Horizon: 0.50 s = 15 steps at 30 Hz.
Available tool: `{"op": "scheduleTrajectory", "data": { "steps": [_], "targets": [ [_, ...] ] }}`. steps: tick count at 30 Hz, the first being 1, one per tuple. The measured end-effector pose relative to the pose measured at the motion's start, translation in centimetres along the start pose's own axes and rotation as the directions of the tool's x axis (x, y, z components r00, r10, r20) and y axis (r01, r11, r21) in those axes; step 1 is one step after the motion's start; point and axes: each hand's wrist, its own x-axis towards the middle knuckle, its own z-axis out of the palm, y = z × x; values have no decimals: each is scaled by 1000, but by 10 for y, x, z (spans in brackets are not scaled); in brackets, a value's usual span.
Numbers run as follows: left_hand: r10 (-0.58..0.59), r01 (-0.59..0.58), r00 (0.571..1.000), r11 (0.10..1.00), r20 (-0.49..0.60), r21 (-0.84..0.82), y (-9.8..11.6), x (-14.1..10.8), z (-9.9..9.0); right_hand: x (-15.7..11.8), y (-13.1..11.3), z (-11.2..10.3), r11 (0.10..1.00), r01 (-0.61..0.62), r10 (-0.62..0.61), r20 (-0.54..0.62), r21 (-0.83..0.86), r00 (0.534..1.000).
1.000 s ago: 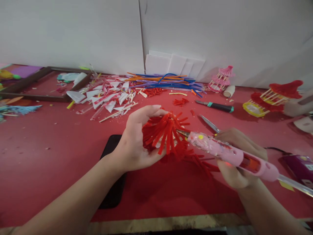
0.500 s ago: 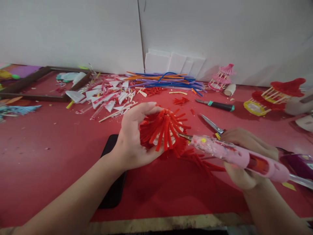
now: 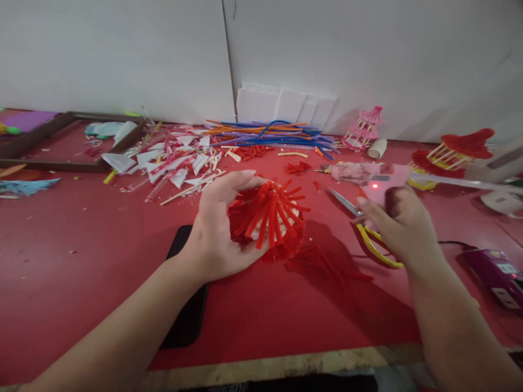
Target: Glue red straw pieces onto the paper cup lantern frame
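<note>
Glue gun (image 3: 388, 179) swung away; left hand (image 3: 216, 231) curls around red model (image 3: 267, 218).

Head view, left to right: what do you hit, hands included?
Brown frame → black phone → left hand → red fringed piece → right hand, holding the pink glue gun → purple power strip.

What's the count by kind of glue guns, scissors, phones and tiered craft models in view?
Glue gun: 1, in the right hand
Scissors: 1 pair
Black phone: 1
Craft models: 3 (fringed red model in the left hand; pink model; red-roofed model)
Total: 6
</note>
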Motion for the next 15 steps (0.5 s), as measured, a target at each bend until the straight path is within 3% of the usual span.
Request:
{"op": "scheduleTrajectory", "data": {
  "steps": [2, 6, 9, 12, 14, 15],
  "targets": [
    [-39, 40, 999, 999, 15, -18, 2, 0, 0, 6, 5, 9, 991, -18, 17, -12, -131, 1000],
    [-31, 32, 999, 999, 34, -26, 5, 1, -1, 8, 18, 27, 941, 123, -74, 164, -314, 984],
    [-6, 11, 996, 999, 93, -47, 3, 2, -5, 6, 23, 35, 941, 142, -99, 150, -307, 984],
    [94, -78, 987, 989, 130, -124, -4, 4, -8, 2, 18, 30, 942, 170, -141, 119, -289, 983],
    [152, -133, 981, 979, 119, -156, -10, 5, -9, -3, 8, 22, 943, 239, -186, 227, -233, 956],
    [164, -147, 982, 976, 96, -160, -11, 5, -9, -7, 2, 17, 943, 284, -210, 350, -176, 913]
  ]
}}
